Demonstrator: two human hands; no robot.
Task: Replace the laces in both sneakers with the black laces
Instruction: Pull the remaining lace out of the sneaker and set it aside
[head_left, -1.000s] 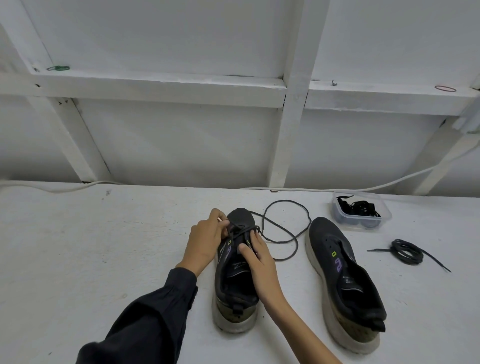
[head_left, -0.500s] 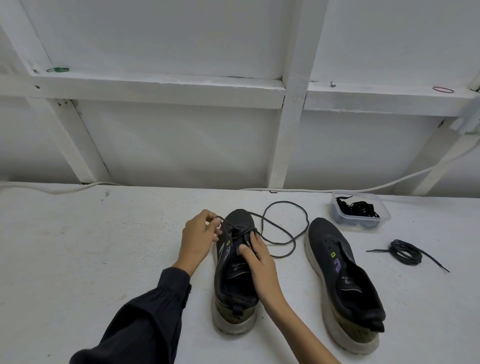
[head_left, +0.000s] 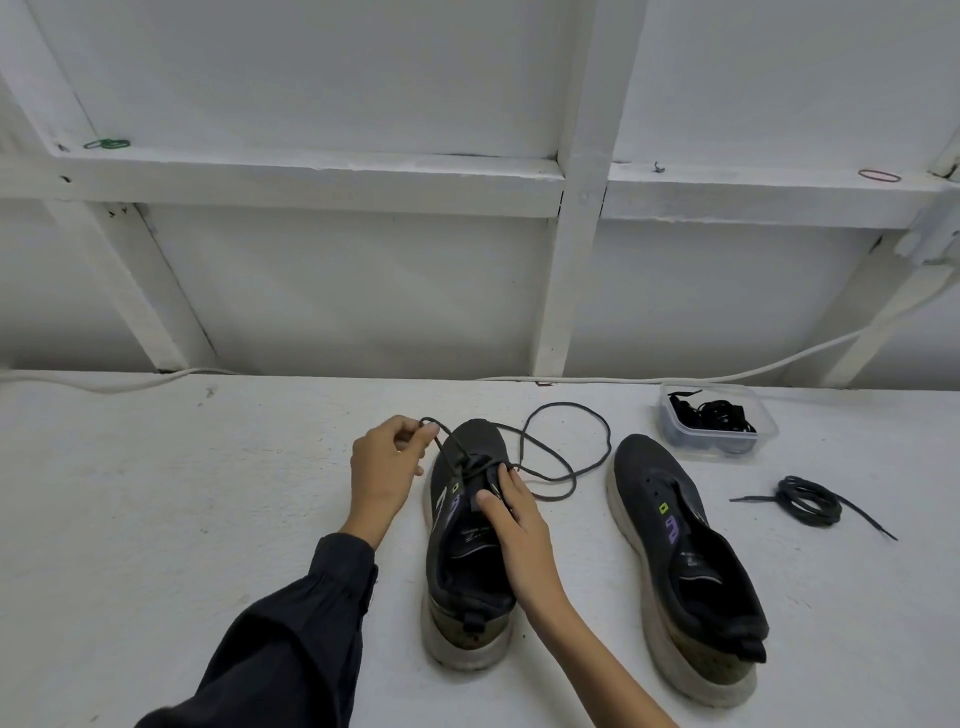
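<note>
The black lace (head_left: 566, 405) is pinched in curled fingers of the left hand (head_left: 387, 462) at eleven o'clock of the centre sneaker (head_left: 480, 439). Its upper is gripped by the curled right hand (head_left: 519, 519)

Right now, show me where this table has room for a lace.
Widest: table left of the left hand, up to the white cable. Another: right of the unlaced sneaker, nearer than the coiled lace. Crowded: between that sneaker and the held sneaker, where the loose lace loops, and by the container.
</note>
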